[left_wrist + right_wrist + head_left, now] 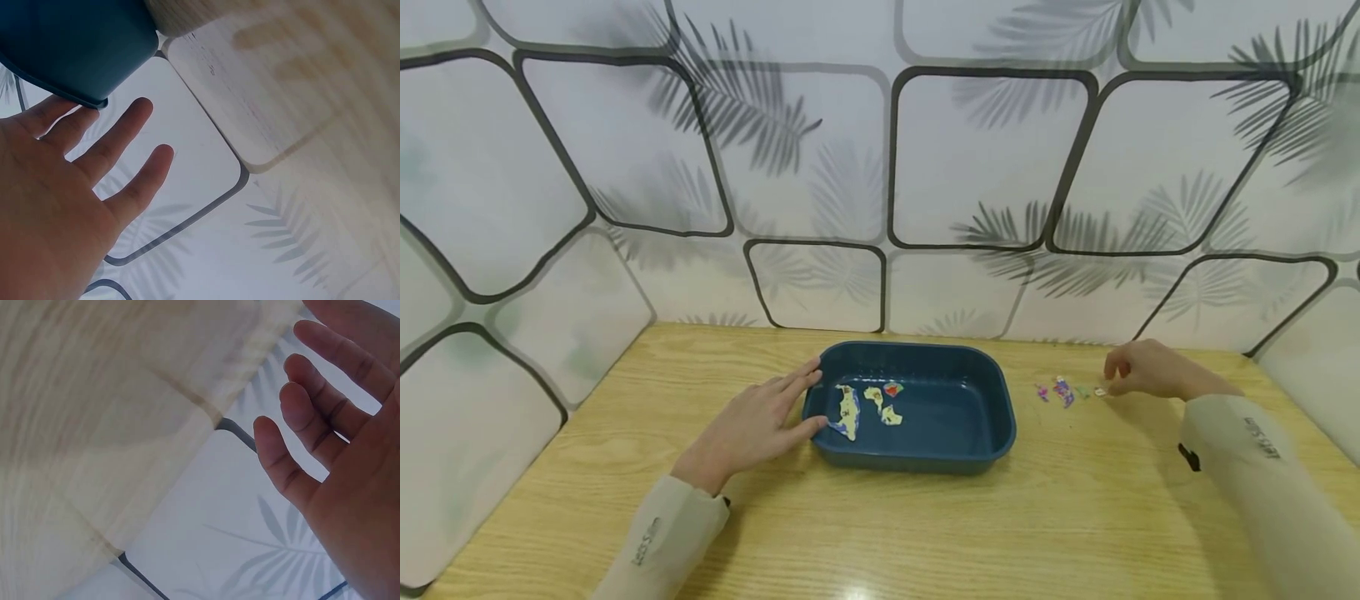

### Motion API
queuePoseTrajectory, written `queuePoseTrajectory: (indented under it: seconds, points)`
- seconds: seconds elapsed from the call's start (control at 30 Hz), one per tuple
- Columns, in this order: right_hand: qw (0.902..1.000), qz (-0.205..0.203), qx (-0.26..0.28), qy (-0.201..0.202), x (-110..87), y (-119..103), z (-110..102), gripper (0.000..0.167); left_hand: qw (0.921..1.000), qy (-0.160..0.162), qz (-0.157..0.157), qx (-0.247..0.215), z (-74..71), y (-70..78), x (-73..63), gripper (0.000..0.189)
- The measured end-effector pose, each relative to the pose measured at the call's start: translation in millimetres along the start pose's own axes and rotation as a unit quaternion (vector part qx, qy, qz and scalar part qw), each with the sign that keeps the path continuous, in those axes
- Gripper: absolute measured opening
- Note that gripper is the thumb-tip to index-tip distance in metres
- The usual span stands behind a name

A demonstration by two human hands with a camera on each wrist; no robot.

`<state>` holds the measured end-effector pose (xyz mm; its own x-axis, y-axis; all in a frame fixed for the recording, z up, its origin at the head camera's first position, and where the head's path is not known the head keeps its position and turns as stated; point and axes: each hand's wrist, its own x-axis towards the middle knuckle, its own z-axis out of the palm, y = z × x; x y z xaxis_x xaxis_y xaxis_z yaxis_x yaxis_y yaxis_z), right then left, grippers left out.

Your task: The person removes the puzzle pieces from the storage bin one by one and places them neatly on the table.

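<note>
A dark blue rectangular basin [925,457] stands on the wooden table, with several cut-looking, stickerlike pieces on its floor, among them a long cream and blue piece [848,412] and a red and green one [892,389]. My left hand [752,429] rests at the basin's left side, fingers spread and fairly straight, fingertips right at the rim. To the right of the basin, my right hand [1150,372] is low over the table with fingers loosely bent. Its thumb and fingertips are right beside a small white piece [1101,392]; the wrist view shows nothing in its fingers.
Between basin and right hand lie a purple and blue piece [1063,392], a small pink-purple piece [1042,392] and a faint green piece [1082,392]. Behind the table [880,533] rises a wall [820,283] with leaf and rounded-frame patterns; side walls flank it.
</note>
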<state>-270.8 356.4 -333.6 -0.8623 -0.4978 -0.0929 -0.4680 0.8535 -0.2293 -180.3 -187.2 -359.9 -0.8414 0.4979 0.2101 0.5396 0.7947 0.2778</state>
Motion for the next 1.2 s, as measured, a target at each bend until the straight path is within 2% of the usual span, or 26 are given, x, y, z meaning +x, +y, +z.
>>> queuePoseTrajectory:
  seconds: [0.3, 0.67, 1.03, 1.2]
  points:
    - [0.9998, -0.014, -0.010, 0.011, 11.3, -17, -19, 0.017, 1.0000, 0.001, 0.002, 0.004, -2.0, -0.7, -0.9, 0.068]
    - [0.9983, -0.051, -0.005, 0.029, 37.1, -71, -41, 0.020, 1.0000, 0.005, 0.006, 0.004, -0.5, -1.0, 0.1, 0.068]
    - [0.9945, -0.099, 0.019, 0.026, 62.4, -117, -43, 0.025, 1.0000, 0.005, 0.007, 0.003, 0.5, -0.9, -0.7, 0.068]
    - [0.9940, -0.105, 0.026, 0.017, 71.2, -131, -41, 0.027, 1.0000, 0.002, 0.006, 0.004, 0.6, -1.3, -1.0, 0.068]
